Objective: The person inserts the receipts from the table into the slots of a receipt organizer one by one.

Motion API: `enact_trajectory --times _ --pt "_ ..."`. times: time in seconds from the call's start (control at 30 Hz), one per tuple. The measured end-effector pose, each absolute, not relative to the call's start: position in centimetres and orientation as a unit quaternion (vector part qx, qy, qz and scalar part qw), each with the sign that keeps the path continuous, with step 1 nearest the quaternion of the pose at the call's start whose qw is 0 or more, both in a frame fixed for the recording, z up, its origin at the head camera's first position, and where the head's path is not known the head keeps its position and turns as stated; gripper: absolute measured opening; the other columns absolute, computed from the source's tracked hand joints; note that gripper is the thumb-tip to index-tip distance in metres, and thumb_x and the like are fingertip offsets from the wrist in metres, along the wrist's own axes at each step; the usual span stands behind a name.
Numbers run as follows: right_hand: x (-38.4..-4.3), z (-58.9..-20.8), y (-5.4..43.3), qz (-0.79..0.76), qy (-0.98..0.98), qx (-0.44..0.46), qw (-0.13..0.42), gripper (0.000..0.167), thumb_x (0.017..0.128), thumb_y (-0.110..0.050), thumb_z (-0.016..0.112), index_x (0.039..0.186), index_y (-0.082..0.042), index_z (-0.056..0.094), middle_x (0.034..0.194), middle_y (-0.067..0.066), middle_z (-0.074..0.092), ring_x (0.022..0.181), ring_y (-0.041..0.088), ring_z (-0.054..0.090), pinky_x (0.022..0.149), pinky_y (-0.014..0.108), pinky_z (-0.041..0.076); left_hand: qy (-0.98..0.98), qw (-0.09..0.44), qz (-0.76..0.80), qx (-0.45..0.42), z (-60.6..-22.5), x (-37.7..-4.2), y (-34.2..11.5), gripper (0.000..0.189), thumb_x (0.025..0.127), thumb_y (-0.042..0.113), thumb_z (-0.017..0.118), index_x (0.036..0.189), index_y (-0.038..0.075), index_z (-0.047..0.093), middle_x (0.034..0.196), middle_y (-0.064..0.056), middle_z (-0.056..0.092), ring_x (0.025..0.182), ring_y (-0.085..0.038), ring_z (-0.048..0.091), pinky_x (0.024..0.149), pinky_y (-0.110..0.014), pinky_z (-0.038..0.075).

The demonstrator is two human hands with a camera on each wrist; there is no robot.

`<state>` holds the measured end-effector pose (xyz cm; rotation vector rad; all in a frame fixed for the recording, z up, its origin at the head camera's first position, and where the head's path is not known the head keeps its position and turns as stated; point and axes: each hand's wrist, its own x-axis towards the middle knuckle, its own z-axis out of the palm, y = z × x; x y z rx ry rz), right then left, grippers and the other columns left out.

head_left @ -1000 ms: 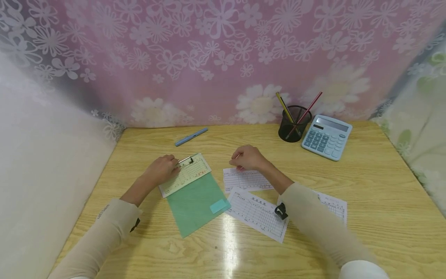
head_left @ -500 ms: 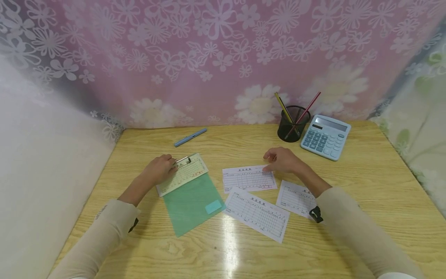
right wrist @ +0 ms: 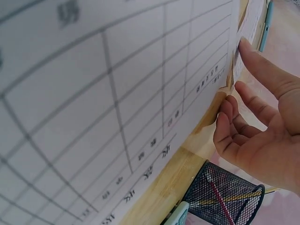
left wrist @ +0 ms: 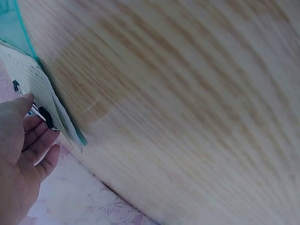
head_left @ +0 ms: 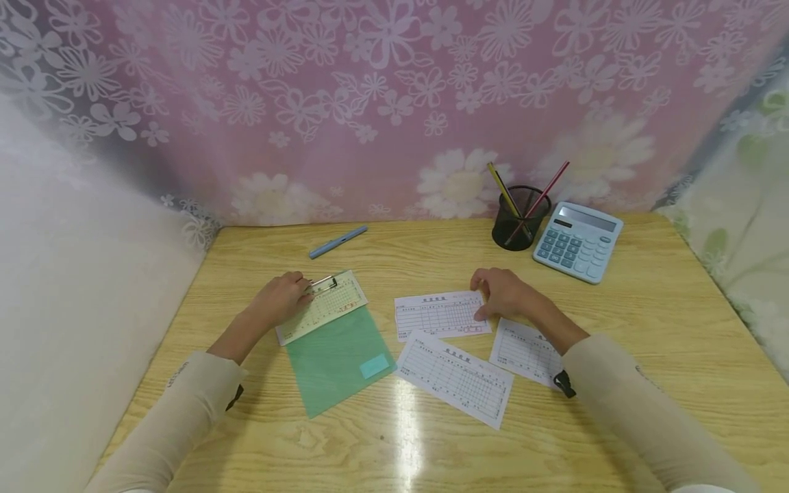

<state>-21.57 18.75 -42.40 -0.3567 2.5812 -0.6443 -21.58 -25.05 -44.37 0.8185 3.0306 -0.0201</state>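
My left hand (head_left: 280,299) pinches the metal clip (head_left: 322,282) at the top of a green clipboard (head_left: 335,370). In the left wrist view the thumb (left wrist: 23,103) and fingertips meet around this clip. Under it sits a pale yellow form pad (head_left: 333,308) with a printed grid. My right hand (head_left: 505,294) is at the right end of a white receipt form (head_left: 437,318), thumb on the paper and index finger by its upper corner. The right wrist view shows the thumb (right wrist: 262,70) and bent index finger apart at a sheet's edge.
A second white form (head_left: 456,376) lies nearer, and a third (head_left: 524,352) lies partly under my right forearm. At the back are a blue pen (head_left: 337,242), a black mesh pencil cup (head_left: 514,229) with pencils, and a blue calculator (head_left: 579,243).
My right hand has moved right from the top of the upper white form to its right end, uncovering its heading. The left hand stays on the clip; the clipboard has shifted slightly left.
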Motion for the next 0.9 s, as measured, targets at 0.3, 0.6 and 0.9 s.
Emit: enact_trajectory --times 0.3,0.6,0.9 --pt "-21.3 -42.0 18.3 -0.226 0.94 -0.11 0.232 0.045 0.075 -0.018 0.08 0.111 -0.009 0.056 0.089 0.008 0.058 0.086 0.024 0.049 0.072 0.033 0.04 0.965 -0.006 -0.01 0.262 -44.5 -21.6 -25.2 0.029 0.092 0.023 0.063 0.108 -0.002 0.065 0.1 -0.014 0.063 0.092 -0.029 0.061 0.077 -0.04 0.053" --pt "-21.1 -42.3 18.5 -0.261 0.937 -0.063 0.222 0.068 0.073 -0.018 0.081 0.129 -0.001 0.046 0.087 0.01 0.058 0.083 0.024 0.053 0.071 0.031 0.043 0.965 -0.011 -0.007 0.263 -44.5 -21.6 -25.1 0.029 0.092 0.022 0.063 0.108 -0.002 0.065 0.098 -0.013 0.063 0.089 -0.027 0.061 0.075 -0.039 0.053" --pt "-21.5 -42.1 19.5 -0.32 0.91 -0.057 0.259 0.017 0.081 -0.014 0.074 0.082 -0.001 0.063 0.071 0.002 0.058 0.064 0.015 0.053 0.058 0.023 0.041 0.964 -0.011 -0.009 0.264 -44.5 -21.6 -25.2 0.03 0.092 0.023 0.063 0.108 -0.002 0.065 0.096 -0.012 0.062 0.088 -0.026 0.061 0.075 -0.039 0.053"
